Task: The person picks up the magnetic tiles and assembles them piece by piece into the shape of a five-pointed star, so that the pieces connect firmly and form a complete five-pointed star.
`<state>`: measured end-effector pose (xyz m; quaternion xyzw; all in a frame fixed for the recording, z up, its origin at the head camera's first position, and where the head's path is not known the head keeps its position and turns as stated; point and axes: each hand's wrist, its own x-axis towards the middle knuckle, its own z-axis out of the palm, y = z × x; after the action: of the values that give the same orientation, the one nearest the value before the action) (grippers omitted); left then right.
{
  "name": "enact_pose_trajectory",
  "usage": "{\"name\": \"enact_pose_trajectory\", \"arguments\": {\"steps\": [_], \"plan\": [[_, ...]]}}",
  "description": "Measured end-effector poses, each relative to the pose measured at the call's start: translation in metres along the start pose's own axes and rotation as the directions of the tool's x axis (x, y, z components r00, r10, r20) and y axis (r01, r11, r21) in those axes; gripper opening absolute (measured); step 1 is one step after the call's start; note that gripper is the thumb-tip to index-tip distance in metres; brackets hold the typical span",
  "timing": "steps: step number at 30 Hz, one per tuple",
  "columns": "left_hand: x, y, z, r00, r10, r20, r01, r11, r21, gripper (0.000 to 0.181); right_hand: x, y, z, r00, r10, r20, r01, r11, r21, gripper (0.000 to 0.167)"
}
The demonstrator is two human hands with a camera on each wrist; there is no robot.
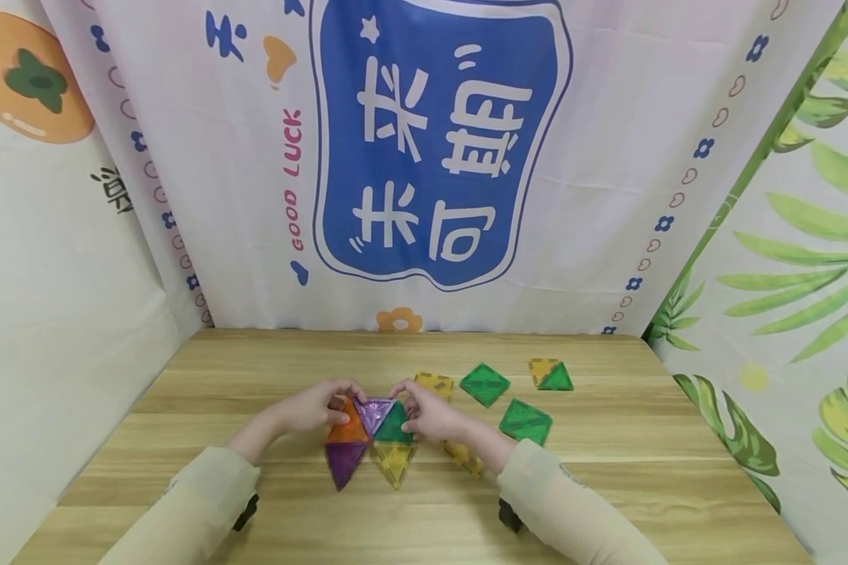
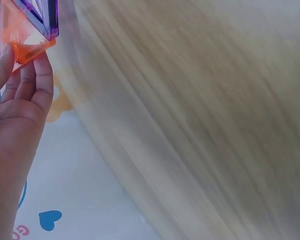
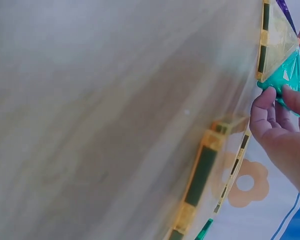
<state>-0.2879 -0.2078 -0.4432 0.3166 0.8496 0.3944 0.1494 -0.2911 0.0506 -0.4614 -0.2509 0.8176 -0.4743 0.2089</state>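
Observation:
A group of see-through triangular magnetic tiles is joined in front of me in the head view. My left hand holds the orange triangle tile, thumb on its face and fingers behind it. A dark purple triangle tile points down below it. My right hand pinches the teal green triangle tile, with a yellow triangle tile hanging below. Between orange and green sits a light purple triangle tile, its wide edge uppermost. Fingertips of both hands reach near its upper corners.
Two green tile pairs lie to the right on the wooden table. Farther right is a yellow-and-green pair. Yellow tiles lie behind and under the right arm. Printed cloth hangs behind the table.

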Motion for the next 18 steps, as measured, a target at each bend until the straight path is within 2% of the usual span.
{"name": "enact_pose_trajectory", "arguments": {"steps": [3,8,13,18], "plan": [[0.003,0.001,0.001,1.0,0.006,-0.003,-0.006,1.0,-0.025,0.028,-0.001,0.001,-0.003,1.0,0.004,0.018,-0.005,0.998,0.062,0.052],[0.006,0.001,0.003,1.0,-0.022,-0.008,0.021,0.997,-0.074,0.027,-0.002,0.001,-0.005,0.999,0.008,0.05,-0.016,0.987,0.159,0.053],[0.01,-0.003,0.005,0.999,-0.037,-0.009,0.036,0.996,-0.077,0.024,0.0,0.003,-0.006,0.997,0.043,0.056,-0.054,0.977,0.205,0.055],[0.014,-0.008,0.006,1.0,-0.017,-0.02,0.016,0.999,-0.052,0.022,0.003,0.006,-0.007,0.997,0.061,0.046,-0.07,0.971,0.228,0.055]]}}
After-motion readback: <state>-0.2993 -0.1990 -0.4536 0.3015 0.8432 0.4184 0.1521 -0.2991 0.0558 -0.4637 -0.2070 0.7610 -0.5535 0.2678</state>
